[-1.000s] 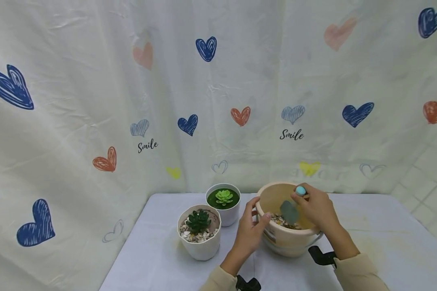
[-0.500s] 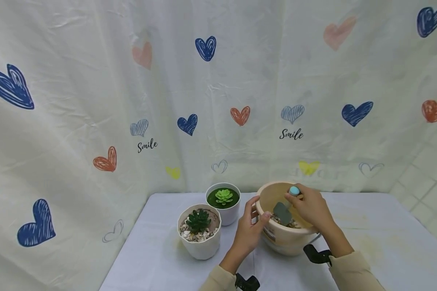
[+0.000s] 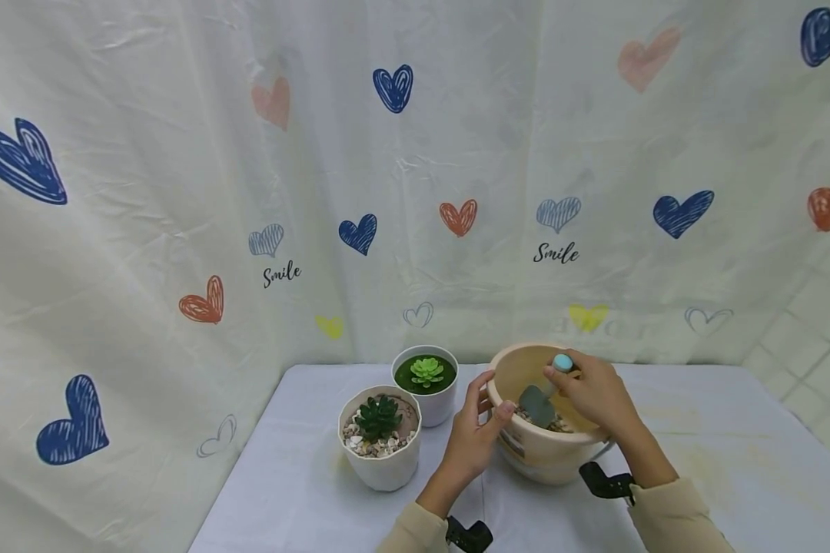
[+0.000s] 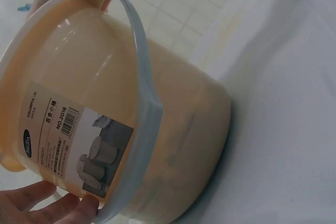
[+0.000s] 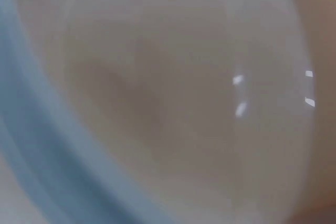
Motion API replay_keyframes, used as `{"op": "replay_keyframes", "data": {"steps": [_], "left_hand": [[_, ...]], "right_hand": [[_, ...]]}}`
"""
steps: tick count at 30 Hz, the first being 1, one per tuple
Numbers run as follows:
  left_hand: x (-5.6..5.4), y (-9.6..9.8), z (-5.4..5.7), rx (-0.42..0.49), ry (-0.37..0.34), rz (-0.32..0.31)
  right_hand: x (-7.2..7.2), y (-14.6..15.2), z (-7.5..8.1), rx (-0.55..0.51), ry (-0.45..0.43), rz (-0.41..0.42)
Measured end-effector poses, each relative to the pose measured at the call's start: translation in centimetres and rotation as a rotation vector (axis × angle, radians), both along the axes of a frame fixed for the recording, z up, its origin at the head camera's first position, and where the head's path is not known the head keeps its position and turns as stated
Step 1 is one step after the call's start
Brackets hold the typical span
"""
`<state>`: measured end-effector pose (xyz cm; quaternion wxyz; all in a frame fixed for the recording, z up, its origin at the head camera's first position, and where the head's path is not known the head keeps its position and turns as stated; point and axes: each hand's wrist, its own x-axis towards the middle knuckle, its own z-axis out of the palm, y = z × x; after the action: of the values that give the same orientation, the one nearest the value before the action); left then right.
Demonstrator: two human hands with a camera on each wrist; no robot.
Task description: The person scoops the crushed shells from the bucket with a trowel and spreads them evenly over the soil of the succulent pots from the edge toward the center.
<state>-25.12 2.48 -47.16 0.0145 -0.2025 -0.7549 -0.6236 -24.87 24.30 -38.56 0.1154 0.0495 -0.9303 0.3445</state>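
A cream plastic bucket stands on the table right of centre in the head view, with pebbles in its bottom. My left hand holds its left side, thumb near the front rim. In the left wrist view, fingertips touch the bucket beside a printed label, close to its grey-blue carrying handle. Inside the rim, my right hand grips a small shovel with a light-blue handle end. Its grey-green blade points down at the pebbles. The right wrist view shows only blurred bucket wall.
Left of the bucket, a white pot holds a dark green succulent among pebbles. Behind it stands another white pot with a light green succulent. A heart-printed curtain hangs behind the white-covered table.
My right hand has moved the shovel leftward and slightly down in the bucket, then stayed nearly still over the last half second. The left hand keeps its hold in place.
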Motion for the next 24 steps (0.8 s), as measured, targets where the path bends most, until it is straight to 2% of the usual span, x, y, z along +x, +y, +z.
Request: {"op": "replay_keyframes", "data": {"steps": [6,13,24], "left_hand": [[-0.03,-0.08,-0.07,-0.001,-0.016,0.004],[0.06,-0.17,-0.14,0.003,-0.021,-0.006],[-0.10,-0.22,-0.13,0.010,-0.018,-0.019]], "right_hand": [[0.13,0.08,0.11,-0.069,-0.042,0.022],[0.52,-0.03,0.56,-0.179,-0.108,0.008],[0.18,0.17,0.57,-0.314,-0.108,-0.010]]}}
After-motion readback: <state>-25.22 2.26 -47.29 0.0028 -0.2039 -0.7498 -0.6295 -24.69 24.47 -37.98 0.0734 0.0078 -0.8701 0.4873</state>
